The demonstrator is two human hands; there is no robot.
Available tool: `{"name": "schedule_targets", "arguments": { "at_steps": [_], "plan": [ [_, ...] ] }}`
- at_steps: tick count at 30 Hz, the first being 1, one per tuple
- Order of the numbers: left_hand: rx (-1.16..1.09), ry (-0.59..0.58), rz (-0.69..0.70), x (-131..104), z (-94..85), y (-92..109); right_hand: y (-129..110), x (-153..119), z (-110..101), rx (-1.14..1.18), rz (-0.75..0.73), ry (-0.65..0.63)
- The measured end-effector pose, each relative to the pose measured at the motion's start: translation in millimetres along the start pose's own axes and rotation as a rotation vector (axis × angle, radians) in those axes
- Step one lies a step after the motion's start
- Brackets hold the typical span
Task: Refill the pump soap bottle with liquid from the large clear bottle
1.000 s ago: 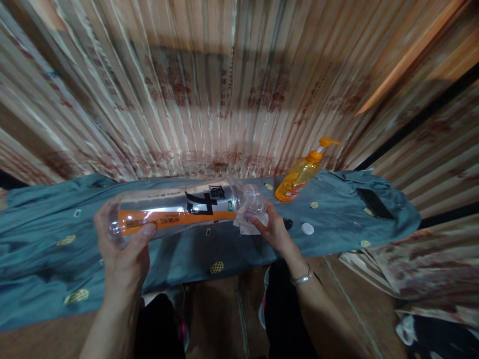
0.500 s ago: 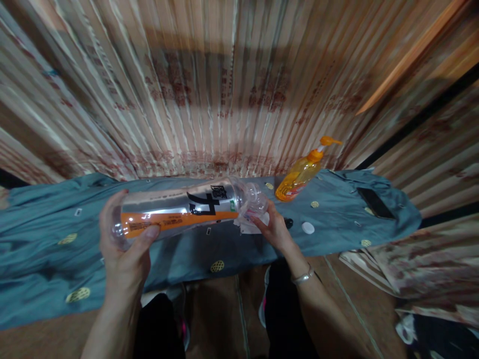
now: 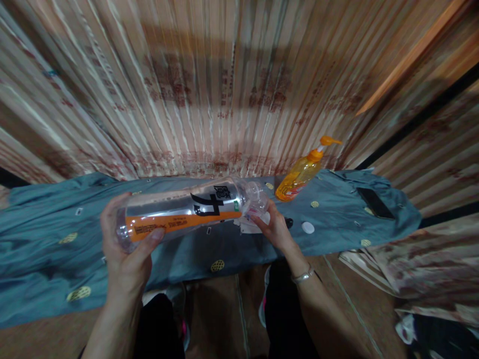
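A large clear plastic bottle point(image 3: 187, 207) with a silver and orange label lies nearly level above the cloth, its neck end to the right and a little higher. My left hand point(image 3: 130, 234) wraps round its base, thumb across the orange band. My right hand point(image 3: 275, 229) is closed on a small clear plastic bottle point(image 3: 257, 197), held against the large bottle's neck. How the two mouths meet is hard to make out. Below them lies a white piece of paper or wrapper point(image 3: 250, 228), partly hidden by my right fingers.
A pump bottle point(image 3: 299, 174) of orange liquid stands behind my right hand. A white round cap point(image 3: 308, 228), a small black object point(image 3: 288, 223) and a black phone point(image 3: 375, 203) lie on the blue-green cloth point(image 3: 187, 264). A pleated curtain point(image 3: 209, 99) hangs behind.
The large bottle and my left hand have shifted slightly to the right, towards the small bottle. My right hand has stayed almost still.
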State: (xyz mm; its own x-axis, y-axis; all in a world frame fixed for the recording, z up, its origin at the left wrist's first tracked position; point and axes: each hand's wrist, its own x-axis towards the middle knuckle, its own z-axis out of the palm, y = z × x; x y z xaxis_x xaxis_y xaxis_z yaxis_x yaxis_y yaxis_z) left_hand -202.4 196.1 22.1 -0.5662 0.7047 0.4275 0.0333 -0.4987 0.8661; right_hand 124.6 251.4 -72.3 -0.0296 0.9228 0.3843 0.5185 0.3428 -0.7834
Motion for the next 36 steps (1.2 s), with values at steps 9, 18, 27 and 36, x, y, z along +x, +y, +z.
{"name": "schedule_targets", "arguments": {
  "at_steps": [9,18,27,36],
  "plan": [
    [0.015,-0.045,0.047,-1.9,0.5,1.7,0.1,0.5,-1.6,-0.012,0.001,-0.005],
    [0.013,-0.047,0.06,-2.0,-1.0,0.8,0.7,0.8,-2.0,-0.007,-0.013,-0.01],
    [0.11,-0.072,0.099,-2.5,-3.7,-5.2,-0.7,0.6,-2.7,-0.004,-0.017,-0.002],
    [0.033,-0.057,0.067,-1.8,-1.1,-0.1,-1.1,1.2,-3.8,-0.002,-0.001,-0.02]
  ]
}}
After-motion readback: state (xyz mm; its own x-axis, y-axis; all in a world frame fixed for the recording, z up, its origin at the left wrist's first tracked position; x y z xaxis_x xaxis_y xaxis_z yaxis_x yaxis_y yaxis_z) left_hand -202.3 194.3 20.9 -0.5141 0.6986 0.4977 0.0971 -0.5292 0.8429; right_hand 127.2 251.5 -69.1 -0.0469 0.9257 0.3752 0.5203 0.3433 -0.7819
